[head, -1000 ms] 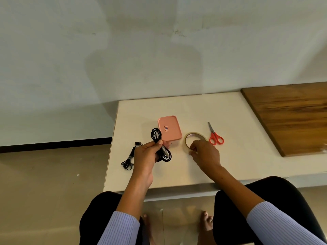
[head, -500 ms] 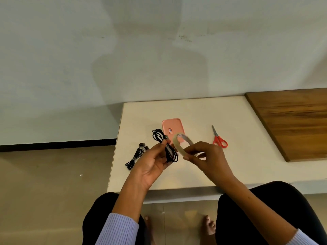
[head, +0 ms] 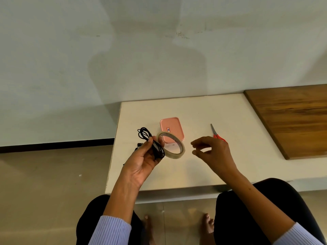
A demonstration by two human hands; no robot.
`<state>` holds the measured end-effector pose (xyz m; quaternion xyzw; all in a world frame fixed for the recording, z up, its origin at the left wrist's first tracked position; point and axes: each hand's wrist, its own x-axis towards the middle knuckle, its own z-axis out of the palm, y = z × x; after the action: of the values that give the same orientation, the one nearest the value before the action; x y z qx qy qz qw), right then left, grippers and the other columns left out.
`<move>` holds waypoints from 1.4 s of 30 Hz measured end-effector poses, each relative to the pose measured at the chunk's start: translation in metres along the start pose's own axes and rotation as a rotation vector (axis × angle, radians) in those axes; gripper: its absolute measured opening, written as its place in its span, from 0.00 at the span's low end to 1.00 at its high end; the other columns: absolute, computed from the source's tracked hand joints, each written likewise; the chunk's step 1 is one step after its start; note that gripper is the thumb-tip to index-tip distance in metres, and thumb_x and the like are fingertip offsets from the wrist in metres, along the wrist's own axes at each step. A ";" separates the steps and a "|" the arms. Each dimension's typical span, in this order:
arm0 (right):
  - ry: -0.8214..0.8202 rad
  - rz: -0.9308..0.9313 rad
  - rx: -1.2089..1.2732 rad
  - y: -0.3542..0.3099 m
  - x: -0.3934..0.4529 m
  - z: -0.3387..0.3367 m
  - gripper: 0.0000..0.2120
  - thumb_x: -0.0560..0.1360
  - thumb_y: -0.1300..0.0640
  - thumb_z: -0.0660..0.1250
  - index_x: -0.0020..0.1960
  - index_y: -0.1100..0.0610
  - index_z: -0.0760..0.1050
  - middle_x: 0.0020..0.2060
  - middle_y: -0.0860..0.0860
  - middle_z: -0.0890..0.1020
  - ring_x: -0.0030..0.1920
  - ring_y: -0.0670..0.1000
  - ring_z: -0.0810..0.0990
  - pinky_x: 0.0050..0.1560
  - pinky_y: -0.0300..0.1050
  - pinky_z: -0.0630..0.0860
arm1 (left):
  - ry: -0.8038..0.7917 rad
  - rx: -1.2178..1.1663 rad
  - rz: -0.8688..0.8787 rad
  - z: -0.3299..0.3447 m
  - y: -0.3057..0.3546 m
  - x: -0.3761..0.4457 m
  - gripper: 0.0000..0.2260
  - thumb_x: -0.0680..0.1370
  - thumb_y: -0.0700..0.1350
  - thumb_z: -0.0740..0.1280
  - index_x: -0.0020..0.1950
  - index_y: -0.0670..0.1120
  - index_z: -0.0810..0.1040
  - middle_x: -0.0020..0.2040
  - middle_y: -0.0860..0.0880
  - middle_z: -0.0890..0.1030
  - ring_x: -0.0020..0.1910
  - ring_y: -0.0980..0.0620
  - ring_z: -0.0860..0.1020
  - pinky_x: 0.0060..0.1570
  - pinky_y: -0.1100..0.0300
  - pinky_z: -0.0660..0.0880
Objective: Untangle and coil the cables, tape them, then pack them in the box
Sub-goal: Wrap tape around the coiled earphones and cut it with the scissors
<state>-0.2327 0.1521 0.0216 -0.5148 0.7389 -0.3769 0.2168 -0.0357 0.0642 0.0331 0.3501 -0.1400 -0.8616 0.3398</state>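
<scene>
My left hand point(head: 141, 161) grips a coiled black cable point(head: 150, 142) above the white table point(head: 194, 170). The same hand's fingertips also hold a roll of clear tape point(head: 180, 151), tilted, right of the coil. My right hand point(head: 212, 152) hovers to the right of the roll, apart from it, fingers loosely curled with nothing visible between them. The closed pink box point(head: 174, 124) lies on the table just behind the tape. A second black cable point(head: 138, 145) lies on the table, mostly hidden behind my left hand.
Red-handled scissors point(head: 215, 132) lie right of the box, their handles partly behind my right hand. A dark wooden board point(head: 292, 121) covers the table's right end. The table's left edge drops to the floor; a wall rises behind it.
My right hand lifted the tape roll off the table, brought it to my left hand, then let go and drew back right. My left hand now holds both roll and cable.
</scene>
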 end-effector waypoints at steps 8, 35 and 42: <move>-0.253 0.560 0.585 -0.014 -0.002 0.004 0.09 0.78 0.57 0.63 0.51 0.60 0.80 0.43 0.52 0.86 0.43 0.47 0.85 0.39 0.38 0.80 | -0.020 -0.023 0.008 -0.001 0.003 -0.001 0.05 0.71 0.42 0.68 0.41 0.42 0.83 0.42 0.45 0.83 0.42 0.50 0.83 0.43 0.57 0.81; -0.155 -0.009 0.250 -0.039 -0.015 0.024 0.15 0.71 0.44 0.68 0.46 0.55 0.82 0.38 0.46 0.84 0.41 0.43 0.80 0.42 0.34 0.74 | -0.081 0.452 0.150 0.016 -0.006 -0.013 0.10 0.71 0.44 0.64 0.37 0.46 0.86 0.41 0.44 0.85 0.39 0.51 0.83 0.39 0.64 0.78; -0.162 0.099 0.400 -0.045 -0.011 0.025 0.22 0.73 0.41 0.61 0.44 0.58 0.82 0.32 0.49 0.81 0.35 0.44 0.80 0.41 0.39 0.75 | -0.116 0.485 0.109 0.015 -0.004 -0.014 0.09 0.72 0.44 0.65 0.42 0.43 0.84 0.48 0.42 0.84 0.47 0.49 0.82 0.44 0.60 0.77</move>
<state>-0.1837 0.1453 0.0406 -0.4532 0.6540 -0.4623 0.3915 -0.0408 0.0771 0.0491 0.3633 -0.3806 -0.8020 0.2829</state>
